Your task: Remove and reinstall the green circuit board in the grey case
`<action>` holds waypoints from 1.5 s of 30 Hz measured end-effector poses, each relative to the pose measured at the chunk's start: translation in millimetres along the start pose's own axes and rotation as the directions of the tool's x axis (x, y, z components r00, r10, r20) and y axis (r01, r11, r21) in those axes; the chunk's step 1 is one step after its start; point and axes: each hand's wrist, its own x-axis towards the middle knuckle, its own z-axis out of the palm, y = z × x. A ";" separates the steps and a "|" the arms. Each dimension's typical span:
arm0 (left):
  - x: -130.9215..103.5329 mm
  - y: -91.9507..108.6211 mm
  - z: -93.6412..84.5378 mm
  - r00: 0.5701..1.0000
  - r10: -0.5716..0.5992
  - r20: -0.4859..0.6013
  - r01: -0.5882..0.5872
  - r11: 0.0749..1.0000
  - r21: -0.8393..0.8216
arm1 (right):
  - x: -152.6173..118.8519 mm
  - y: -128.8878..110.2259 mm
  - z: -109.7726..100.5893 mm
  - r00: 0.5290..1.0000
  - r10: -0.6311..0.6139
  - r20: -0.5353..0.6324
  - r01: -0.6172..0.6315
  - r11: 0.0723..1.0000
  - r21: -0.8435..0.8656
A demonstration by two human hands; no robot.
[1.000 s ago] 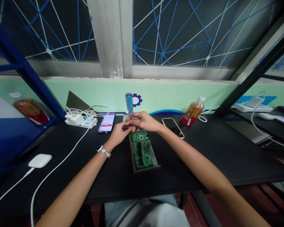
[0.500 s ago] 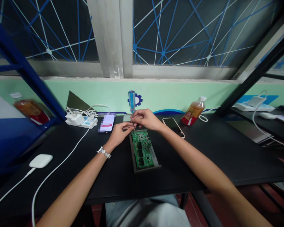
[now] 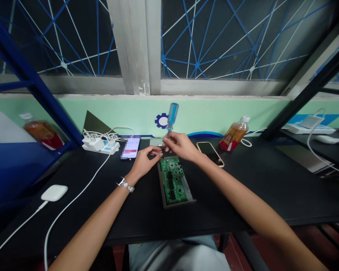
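A screwdriver (image 3: 173, 114) with a blue, clear-sided handle stands tilted over the far end of a green circuit board (image 3: 173, 180). The board lies in a grey metal tray (image 3: 164, 201) on the black table. My right hand (image 3: 179, 146) pinches the screwdriver at its shaft, just below the handle. At the far left corner of the board is my left hand (image 3: 147, 158), thumb and fingers drawn together near the screwdriver's tip. Whatever lies between those fingertips is too small to make out, and the tip itself is hidden.
Behind my left hand are a lit phone (image 3: 130, 147) and a white power strip (image 3: 101, 146). A second phone (image 3: 210, 153) and a drink bottle (image 3: 234, 133) are on the right. A white charger (image 3: 54, 193) with its cable lies at left.
The screwdriver has gone from nearly upright to leaning right, and its handle has shifted right with my right hand. My left hand stays by the board's far corner. The whole view has shifted slightly.
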 end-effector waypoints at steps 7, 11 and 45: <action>-6.5 15.0 -13.5 0.993 0.055 0.106 -0.065 0.993 0.095 | -38.8 17.6 -5.2 0.964 0.127 -0.232 -0.011 0.896 0.444; -9.1 16.8 -10.2 0.985 0.083 0.154 -0.103 0.986 0.130 | -63.7 38.7 4.8 0.917 0.231 -0.326 0.000 0.816 0.579; -12.8 16.8 12.0 0.989 0.109 0.100 -0.120 0.987 0.111 | -75.7 39.6 16.0 0.877 0.323 -0.356 0.102 0.598 0.795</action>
